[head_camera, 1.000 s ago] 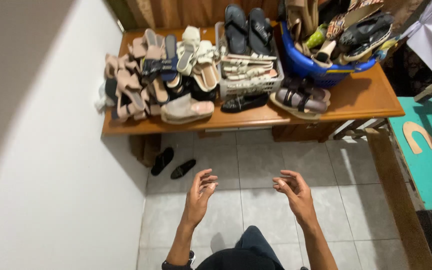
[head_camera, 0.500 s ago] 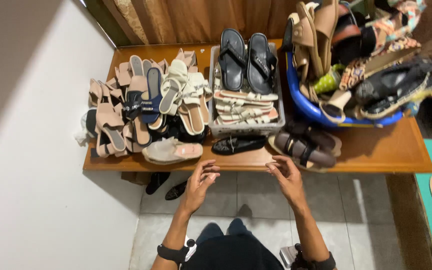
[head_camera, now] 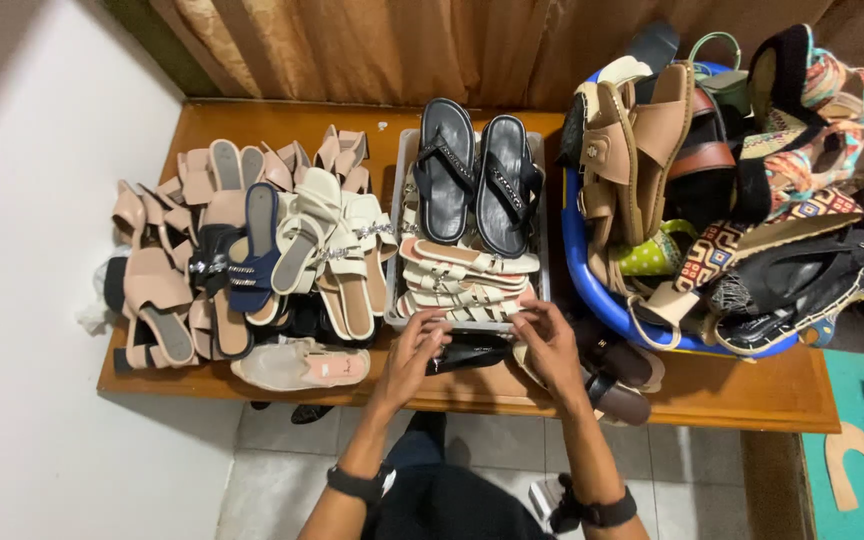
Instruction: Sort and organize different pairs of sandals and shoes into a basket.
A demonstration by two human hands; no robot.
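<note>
The wooden desk [head_camera: 732,390] carries footwear sorted by heap, which keeps kinds apart: a loose pile of beige and cream sandals [head_camera: 252,260] on the left, a grey crate [head_camera: 399,180] in the middle stacked flat with cream strappy pairs under two black sandals [head_camera: 474,175], and a blue tub [head_camera: 592,290] crammed on the right. At the front edge, just before the crate, lies a black shoe [head_camera: 472,353]. The left hand [head_camera: 414,350] curls its fingers onto it; the right hand [head_camera: 550,345] touches its other end, half closed. Half a second ago both hands hovered empty short of the desk edge; now they have reached the shoe.
</note>
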